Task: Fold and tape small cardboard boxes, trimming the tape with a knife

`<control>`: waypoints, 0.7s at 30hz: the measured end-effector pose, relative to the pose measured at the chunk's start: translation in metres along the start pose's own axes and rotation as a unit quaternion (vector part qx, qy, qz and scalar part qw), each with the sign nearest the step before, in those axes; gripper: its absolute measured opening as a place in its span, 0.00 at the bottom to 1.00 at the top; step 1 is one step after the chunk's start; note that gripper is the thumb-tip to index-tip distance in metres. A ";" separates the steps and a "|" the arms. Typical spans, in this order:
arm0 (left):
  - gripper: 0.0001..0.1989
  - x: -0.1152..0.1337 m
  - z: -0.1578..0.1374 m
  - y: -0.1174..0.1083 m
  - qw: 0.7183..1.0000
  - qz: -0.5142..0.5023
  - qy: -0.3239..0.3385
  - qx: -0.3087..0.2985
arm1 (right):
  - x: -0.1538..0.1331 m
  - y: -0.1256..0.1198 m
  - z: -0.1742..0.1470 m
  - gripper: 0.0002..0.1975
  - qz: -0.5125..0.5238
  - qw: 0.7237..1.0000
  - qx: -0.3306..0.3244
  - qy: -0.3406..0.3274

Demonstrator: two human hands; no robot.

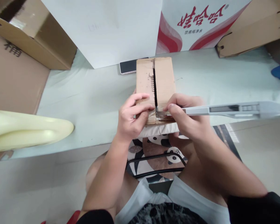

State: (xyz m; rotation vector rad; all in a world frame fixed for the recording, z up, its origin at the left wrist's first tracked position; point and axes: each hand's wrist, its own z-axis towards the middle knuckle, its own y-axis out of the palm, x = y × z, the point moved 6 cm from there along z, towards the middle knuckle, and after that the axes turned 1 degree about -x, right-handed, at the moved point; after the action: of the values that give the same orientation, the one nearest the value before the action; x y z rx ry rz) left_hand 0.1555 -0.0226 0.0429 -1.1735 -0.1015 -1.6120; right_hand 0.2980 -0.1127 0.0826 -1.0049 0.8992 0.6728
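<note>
Nearest the fingertips, the person's right hand (191,123) has thumb and forefinger pinched with no gap on the front of a utility knife (224,109), whose grey handle runs out to the right beyond the knuckles. Just left of that pinch the blade meets the clear tape (151,118) on the near end of a small cardboard box (164,81); exactly how deep it sits is hard to tell through the shine. The left hand (132,116) has its fingers part bent, close together, holding the box by its left flap and side, the tips near the dark seam (155,88). That seam runs away from both sets of fingertips (its edges look ragged farther off).

The step in hand looks like cutting the tape at the near end. The next move seems to call for a shallow stroke, with the left fingers firm but clear of the blade's line.

Beyond the left fingers, a phone (128,66) lies just beside the box's far end; farther off stands a tall white carton (121,28).
</note>
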 end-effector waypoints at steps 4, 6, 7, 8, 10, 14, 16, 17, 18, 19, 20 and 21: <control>0.13 0.000 0.000 0.000 1.000 -0.012 -0.001 0.006 | 0.002 0.000 0.000 0.11 0.030 0.999 -0.011 0.014; 0.12 0.000 0.001 0.000 1.000 -0.016 0.000 0.007 | 0.001 0.000 0.001 0.11 0.033 0.999 -0.013 0.008; 0.12 0.000 0.001 0.000 1.000 -0.019 0.001 0.009 | 0.001 -0.001 0.001 0.11 0.032 0.999 -0.014 0.003; 0.12 0.001 0.001 -0.001 1.000 -0.022 0.003 0.010 | 0.001 -0.001 0.001 0.11 0.029 0.999 -0.017 0.000; 0.11 0.001 0.001 -0.001 1.000 -0.025 0.004 0.011 | 0.001 0.000 0.001 0.11 0.018 0.999 -0.032 0.000; 0.12 0.000 0.001 -0.001 1.000 -0.018 0.003 0.008 | 0.000 0.000 0.002 0.11 0.021 0.998 -0.053 0.011; 0.12 0.000 0.001 -0.001 1.000 -0.018 0.007 0.009 | 0.001 -0.001 0.003 0.11 0.056 0.996 -0.058 0.025; 0.11 0.000 0.001 -0.001 1.000 -0.019 0.010 0.009 | 0.003 -0.001 0.003 0.11 0.078 0.995 -0.060 0.032; 0.11 0.000 0.001 -0.002 1.000 -0.019 0.012 0.009 | 0.005 -0.002 0.003 0.11 0.102 0.993 -0.057 0.036; 0.12 0.000 0.001 -0.002 1.000 -0.017 0.014 0.008 | 0.008 -0.003 0.003 0.11 0.127 0.990 -0.047 0.037; 0.12 0.000 0.001 -0.002 1.000 -0.011 0.018 0.004 | 0.011 -0.005 0.003 0.11 0.155 0.987 -0.032 0.035; 0.12 0.001 0.001 -0.001 1.000 -0.002 0.024 0.000 | 0.015 -0.007 0.003 0.11 0.186 0.982 -0.014 0.032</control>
State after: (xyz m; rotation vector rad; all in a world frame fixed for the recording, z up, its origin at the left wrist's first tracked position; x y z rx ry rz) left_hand 0.1551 -0.0220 0.0447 -1.1345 -0.0718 -1.6428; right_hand 0.3113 -0.1117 0.0732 -0.8943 1.1524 0.9730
